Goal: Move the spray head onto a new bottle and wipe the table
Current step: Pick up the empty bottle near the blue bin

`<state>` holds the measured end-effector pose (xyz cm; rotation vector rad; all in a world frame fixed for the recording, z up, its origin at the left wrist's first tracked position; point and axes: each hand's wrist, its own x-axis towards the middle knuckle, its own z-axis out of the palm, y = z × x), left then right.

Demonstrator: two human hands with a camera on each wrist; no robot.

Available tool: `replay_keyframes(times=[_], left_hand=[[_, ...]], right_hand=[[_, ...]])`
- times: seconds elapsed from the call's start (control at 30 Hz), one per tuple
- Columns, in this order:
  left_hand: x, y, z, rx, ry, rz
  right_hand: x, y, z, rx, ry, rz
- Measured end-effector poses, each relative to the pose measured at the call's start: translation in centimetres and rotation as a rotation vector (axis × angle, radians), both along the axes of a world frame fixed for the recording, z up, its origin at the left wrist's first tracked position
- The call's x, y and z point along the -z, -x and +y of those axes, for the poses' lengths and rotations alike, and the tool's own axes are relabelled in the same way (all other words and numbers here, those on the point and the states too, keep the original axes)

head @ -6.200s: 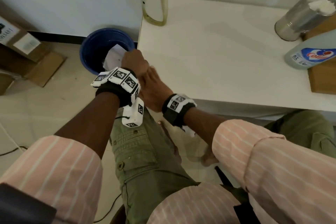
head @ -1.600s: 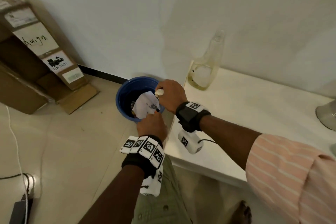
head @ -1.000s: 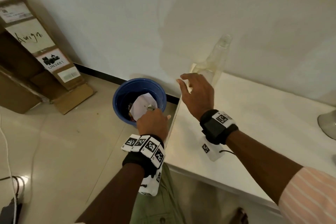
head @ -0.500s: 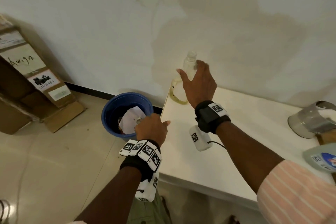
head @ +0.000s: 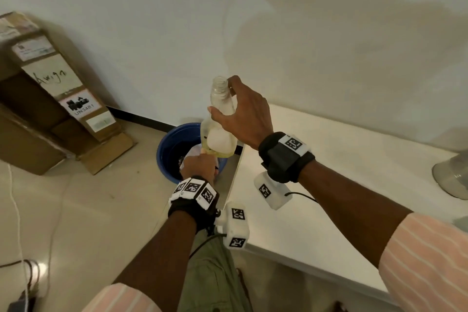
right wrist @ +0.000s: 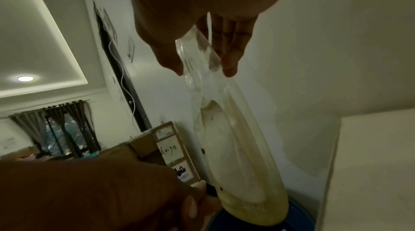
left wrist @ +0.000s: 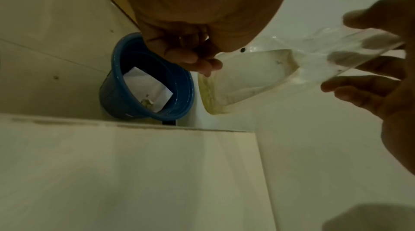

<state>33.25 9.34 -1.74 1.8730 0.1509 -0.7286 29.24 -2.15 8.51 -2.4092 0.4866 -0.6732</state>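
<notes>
The right hand [head: 243,119] holds a clear bottle [head: 219,124] by its upper part, thumb on one side and fingers on the other, so its grip is wrapped around the neck and shoulder. The bottle hangs roughly upright in the air above the blue bin [head: 172,149], off the left end of the white surface [head: 329,185]. Its threaded mouth is open, with no spray head on it, and a little yellowish liquid sits at its bottom.

The left hand [head: 198,163] is just beneath the bottle's base, over the bin. In the head view its fingers are hidden behind the knuckles. The left wrist view shows them curled, with the fingertips [left wrist: 202,65] at the bottom corner of the bottle [left wrist: 258,78]; whether they pinch anything I cannot tell. That view also shows a folded white paper [left wrist: 145,89] lying inside the bin [left wrist: 116,93], which the head view mostly hides.

The right wrist view alone shows the thumb and fingers [right wrist: 231,54] closed round the narrow neck of the bottle [right wrist: 235,146]. A cardboard box [head: 50,99] with labels leans against the wall, left of the bin.
</notes>
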Motion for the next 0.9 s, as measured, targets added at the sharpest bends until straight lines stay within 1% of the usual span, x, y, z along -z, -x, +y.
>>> replay_keyframes(times=[0.03, 0.1, 0.17, 0.23, 0.33, 0.37, 0.4, 0.47, 0.5, 0.6, 0.7, 0.77, 0.87, 0.9], left_hand=[[0.5, -0.4, 0.2, -0.008, -0.006, -0.002], [0.9, -0.8, 0.7, -0.03, 0.004, 0.044], [1.5, -0.9, 0.8, 0.017, -0.025, 0.108], [1.7, -0.8, 0.7, 0.171, -0.099, 0.162], [1.0, -0.5, 0.1, 0.538, -0.174, 0.314], [0.8, -0.5, -0.2, 0.614, -0.197, 0.294], [0.8, -0.7, -0.5, 0.654, -0.225, 0.226], [0.8, -1.1, -0.8, 0.692, -0.274, 0.094], [0.8, -1.3, -1.1, 0.715, -0.295, 0.074], [0.6, -1.6, -1.8, 0.765, -0.349, 0.07], [0.6, -1.6, -2.0, 0.744, -0.383, 0.058], [0.8, -1.5, -1.9, 0.728, -0.387, 0.078], [1.2, -1.2, -1.7, 0.683, -0.371, 0.118], [1.1, -1.1, -1.7, 0.669, -0.371, 0.128]], right_hand=[[0.4, -0.7, 0.1, -0.036, 0.009, 0.053], [1.9, -2.3, 0.0, -0.098, -0.006, 0.199], [3.4, -3.8, -0.3, -0.138, -0.058, 0.358], [4.8, -5.1, -0.6, -0.166, -0.075, 0.489], [6.7, -6.9, -0.9, -0.192, -0.068, 0.575], [7.3, -7.3, -1.0, -0.206, -0.067, 0.593], [7.9, -7.8, -1.1, -0.222, -0.067, 0.613], [8.9, -8.4, -1.2, -0.256, -0.08, 0.66], [9.4, -8.5, -1.3, -0.269, -0.085, 0.69], [11.1, -8.5, -1.3, -0.308, -0.035, 0.852], [12.1, -7.9, -1.3, -0.261, 0.006, 0.981], [12.4, -7.2, -1.6, -0.262, 0.033, 0.985], [12.5, -6.4, -2.4, -0.253, -0.012, 0.937], [11.8, -6.1, -2.4, -0.248, -0.033, 0.917]])
